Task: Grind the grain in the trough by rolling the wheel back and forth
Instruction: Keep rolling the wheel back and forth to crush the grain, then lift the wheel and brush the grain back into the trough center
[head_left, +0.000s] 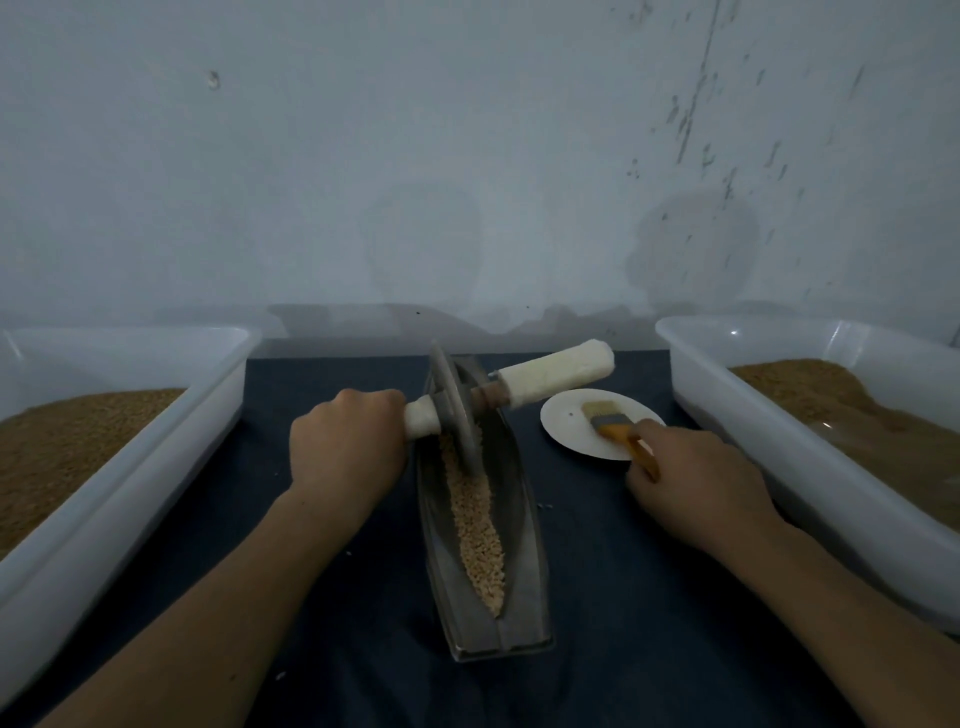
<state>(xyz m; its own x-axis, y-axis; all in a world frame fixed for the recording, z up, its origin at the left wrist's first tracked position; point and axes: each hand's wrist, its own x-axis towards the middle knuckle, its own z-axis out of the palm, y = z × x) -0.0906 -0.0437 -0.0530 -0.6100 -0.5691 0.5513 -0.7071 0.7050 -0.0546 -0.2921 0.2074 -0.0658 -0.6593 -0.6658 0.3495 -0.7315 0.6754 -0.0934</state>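
Observation:
A boat-shaped metal trough (524, 525) lies lengthwise on the dark cloth, with a strip of pale grain (475, 519) along its groove. A metal wheel (451, 400) stands on edge in the trough's far half, on an axle with cloth-wrapped handles. My left hand (345, 447) is shut on the left handle. The right handle (556, 375) sticks out free, tilted upward. My right hand (691, 483) grips the orange handle of a small brush (608, 423), whose bristles rest on a white plate.
A white plate (566, 431) sits just right of the trough. Two large white plastic tubs of brown grain flank the work area, one at left (156, 457) and one at right (769, 441). A bare wall rises close behind the table.

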